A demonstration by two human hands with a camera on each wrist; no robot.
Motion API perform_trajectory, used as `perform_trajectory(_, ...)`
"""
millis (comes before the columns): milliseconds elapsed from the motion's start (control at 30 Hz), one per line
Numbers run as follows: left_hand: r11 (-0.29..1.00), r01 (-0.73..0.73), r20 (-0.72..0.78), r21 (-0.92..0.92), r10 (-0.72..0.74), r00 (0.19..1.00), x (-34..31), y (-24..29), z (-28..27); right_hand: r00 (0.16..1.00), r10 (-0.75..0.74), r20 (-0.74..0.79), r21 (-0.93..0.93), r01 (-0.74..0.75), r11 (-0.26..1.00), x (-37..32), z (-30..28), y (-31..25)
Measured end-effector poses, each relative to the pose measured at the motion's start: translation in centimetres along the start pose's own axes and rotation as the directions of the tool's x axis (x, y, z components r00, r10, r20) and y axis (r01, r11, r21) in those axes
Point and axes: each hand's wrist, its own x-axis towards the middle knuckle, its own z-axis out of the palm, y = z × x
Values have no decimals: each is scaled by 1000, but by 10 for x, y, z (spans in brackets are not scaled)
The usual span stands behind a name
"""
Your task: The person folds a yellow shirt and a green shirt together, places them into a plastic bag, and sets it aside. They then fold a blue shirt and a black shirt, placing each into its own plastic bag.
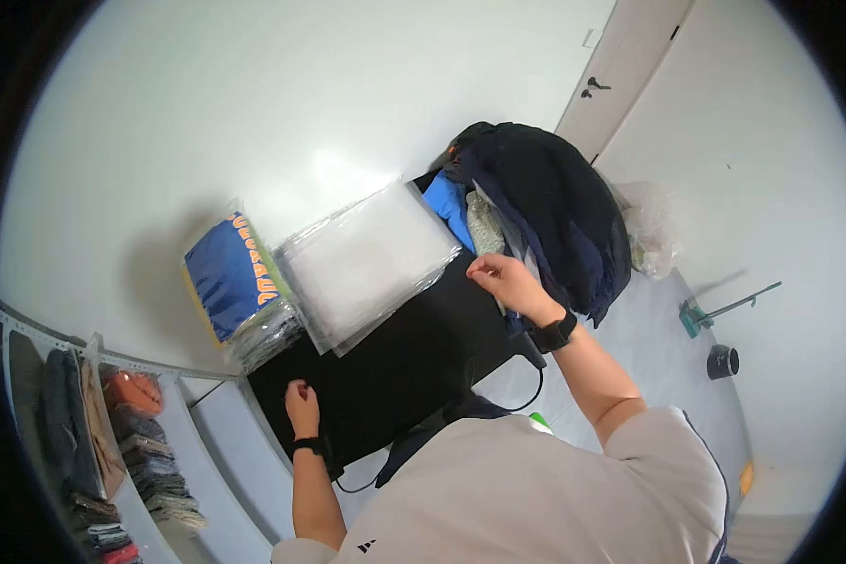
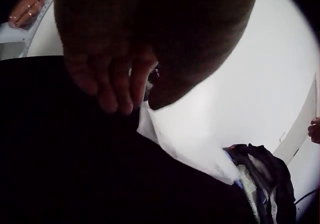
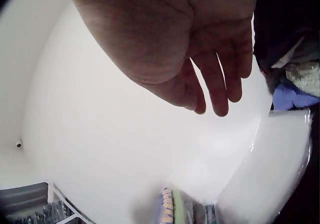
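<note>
My left hand [image 1: 302, 410] hovers by the black tabletop's [image 1: 404, 376] near left corner, its fingers loosely bent with nothing between them. In the left wrist view the same hand [image 2: 120, 78] shows its fingers hanging down over dark cloth or table. My right hand [image 1: 509, 284] is held up in front of the clothes pile [image 1: 555, 207], fingers relaxed and free of any object, as the right wrist view of that hand [image 3: 200, 58] also shows. Between the hands and the wall lies a stack of clear plastic bags [image 1: 376, 263].
Left of the bags, a folded blue garment with orange lettering [image 1: 240, 277] tops a stack of wrapped items. Shelves with folded clothes [image 1: 155, 470] stand at lower left. On the right floor are a plastic bag [image 1: 653, 235], a green-headed broom [image 1: 696, 318] and a dark bin [image 1: 722, 362].
</note>
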Motion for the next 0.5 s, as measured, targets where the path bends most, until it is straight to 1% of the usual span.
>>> perform_trajectory(33,1000,-4,111,-28,7,994,-11,-9,6,1000,2,-31,-9,-2,1000,8,-11,9)
perform_trajectory(67,1000,9,214,23,-13,977,-21,-22,13,998,3,-62,-17,-4,1000,16,-22,16)
perform_trajectory(100,992,102,357,73,-121,926,-28,-25,15,995,38,-92,-81,-46,996,26,-34,24)
perform_trajectory(133,979,167,415,115,-200,887,-34,-13,13,991,5,-131,-135,-23,991,35,-47,32)
perform_trajectory(200,963,258,382,82,-270,884,-45,-29,29,978,90,-189,-165,-121,979,55,-70,43)
perform_trajectory(233,963,258,374,84,-270,887,-48,-27,31,974,-31,-225,-228,-21,974,71,-80,65)
perform_trajectory(300,940,340,323,-12,-318,891,-52,-18,38,958,-13,-285,-295,-75,953,103,-95,101)
perform_trajectory(333,939,344,311,-12,-324,894,-55,-13,42,951,1,-308,-342,-112,933,120,-100,122)
perform_trajectory(367,934,357,298,-13,-337,893,-57,-7,44,954,-8,-298,-337,-98,937,134,-103,137)
perform_trajectory(400,930,368,283,-12,-350,893,-57,-1,46,939,42,-341,-474,-211,855,149,-104,151)
perform_trajectory(433,927,374,267,-6,-359,894,-58,12,45,916,85,-391,-589,-320,742,161,-104,159)
perform_trajectory(467,917,397,279,-43,-371,886,-60,35,41,921,84,-380,-582,-309,752,168,-100,161)
perform_trajectory(500,904,420,293,-78,-382,877,-60,52,39,882,171,-438,-584,-424,692,172,-95,163)
